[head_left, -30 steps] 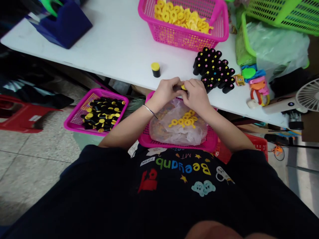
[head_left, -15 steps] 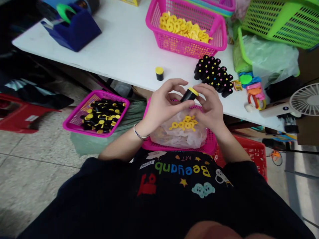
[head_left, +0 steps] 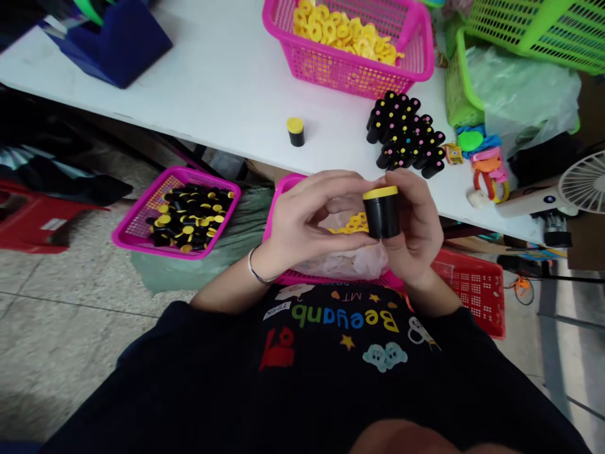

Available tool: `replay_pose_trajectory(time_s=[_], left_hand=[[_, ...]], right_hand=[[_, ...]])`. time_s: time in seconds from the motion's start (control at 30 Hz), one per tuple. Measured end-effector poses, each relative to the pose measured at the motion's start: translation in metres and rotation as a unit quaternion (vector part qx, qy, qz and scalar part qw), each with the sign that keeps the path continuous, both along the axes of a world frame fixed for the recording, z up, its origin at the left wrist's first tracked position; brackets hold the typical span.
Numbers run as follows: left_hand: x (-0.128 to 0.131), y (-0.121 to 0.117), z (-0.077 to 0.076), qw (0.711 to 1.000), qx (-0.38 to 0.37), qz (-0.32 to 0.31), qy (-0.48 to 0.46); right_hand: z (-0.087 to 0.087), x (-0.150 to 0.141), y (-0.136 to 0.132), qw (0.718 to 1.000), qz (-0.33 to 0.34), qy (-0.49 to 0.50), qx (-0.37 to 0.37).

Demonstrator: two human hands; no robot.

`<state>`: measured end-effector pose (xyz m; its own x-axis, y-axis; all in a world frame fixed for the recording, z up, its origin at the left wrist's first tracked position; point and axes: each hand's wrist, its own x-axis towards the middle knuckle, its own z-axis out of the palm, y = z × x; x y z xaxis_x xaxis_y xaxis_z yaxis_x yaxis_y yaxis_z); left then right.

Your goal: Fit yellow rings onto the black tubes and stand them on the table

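Between my hands, close to my chest, is a small black canister with a yellow lid (head_left: 381, 214), standing nearly upright. My right hand (head_left: 420, 221) grips it from the right, with fingers behind and the thumb at its base. My left hand (head_left: 302, 214) is closed on its other side, index fingertip by the lid and thumb tip near the bottom. Below them, a pink basket (head_left: 282, 189) holds a clear plastic bag (head_left: 357, 263) and yellow ring-shaped pieces (head_left: 354, 224), partly hidden by my hands. Another yellow-lidded canister (head_left: 296, 132) stands alone on the white table (head_left: 227, 88).
A pink basket of yellow rings (head_left: 350, 72) sits at the back, with a cluster of black canisters (head_left: 406, 133) before it. Lower left, another pink basket (head_left: 127, 236) holds many yellow-lidded canisters. Around the table are a blue tape dispenser (head_left: 116, 47), green baskets (head_left: 466, 94) and a fan (head_left: 586, 183).
The canister has come nearer to me and turned from tilted to nearly upright. Both hands have shifted with it, to the right and lower. The view has moved slightly.
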<state>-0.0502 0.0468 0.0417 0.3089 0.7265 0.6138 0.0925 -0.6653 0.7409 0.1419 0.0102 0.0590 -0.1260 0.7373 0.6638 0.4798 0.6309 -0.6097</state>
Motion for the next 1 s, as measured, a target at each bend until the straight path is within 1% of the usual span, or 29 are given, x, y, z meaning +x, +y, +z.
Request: replay_pose_trajectory(time_s=[0.1,0.17,0.23,0.33,0.4,0.43,0.5,0.57,0.67,0.73,0.77,0.83,0.9,1.0], left_hand=[[0.000,0.000,0.005,0.994,0.105,0.026,-0.016],[0.001,0.001,0.005,0.989,0.141,0.040,-0.001],[0.003,0.001,0.003,0.987,0.157,0.042,0.008],[0.003,0.001,0.003,0.986,0.162,0.026,0.003],[-0.002,0.003,0.004,0.986,0.160,0.016,0.036],[-0.006,0.007,0.005,0.985,0.160,0.015,0.067],[-0.019,0.021,0.001,0.977,0.162,0.020,0.137],[-0.036,0.045,-0.012,0.967,0.158,0.041,0.195],[-0.062,0.092,-0.040,0.954,0.130,0.092,0.254],[-0.074,0.120,-0.057,0.947,0.103,0.127,0.277],[-0.078,0.131,-0.063,0.945,0.092,0.142,0.282],[-0.082,0.147,-0.069,0.944,0.076,0.165,0.277],[-0.079,0.153,-0.067,0.947,0.058,0.180,0.260],[-0.058,0.151,-0.060,0.951,0.029,0.170,0.258]], right_hand=[[-0.005,0.000,-0.006,0.999,-0.011,0.007,-0.042],[-0.008,-0.001,-0.006,0.999,-0.013,0.003,-0.048],[-0.009,-0.002,-0.006,1.000,-0.006,0.001,-0.030],[-0.012,-0.001,-0.002,1.000,0.015,0.010,-0.012],[-0.017,0.002,0.002,0.998,0.033,0.019,-0.040],[-0.021,0.004,0.006,0.997,0.040,0.019,-0.069],[-0.030,0.009,0.012,0.989,0.045,-0.004,-0.143],[-0.042,0.014,0.019,0.969,0.050,-0.068,-0.232],[-0.058,0.017,0.026,0.916,0.079,-0.198,-0.339],[-0.064,0.018,0.029,0.883,0.101,-0.262,-0.377],[-0.066,0.019,0.030,0.873,0.106,-0.282,-0.384],[-0.068,0.022,0.031,0.869,0.105,-0.297,-0.382],[-0.066,0.027,0.033,0.880,0.095,-0.285,-0.368],[-0.063,0.034,0.034,0.892,0.074,-0.261,-0.360]])
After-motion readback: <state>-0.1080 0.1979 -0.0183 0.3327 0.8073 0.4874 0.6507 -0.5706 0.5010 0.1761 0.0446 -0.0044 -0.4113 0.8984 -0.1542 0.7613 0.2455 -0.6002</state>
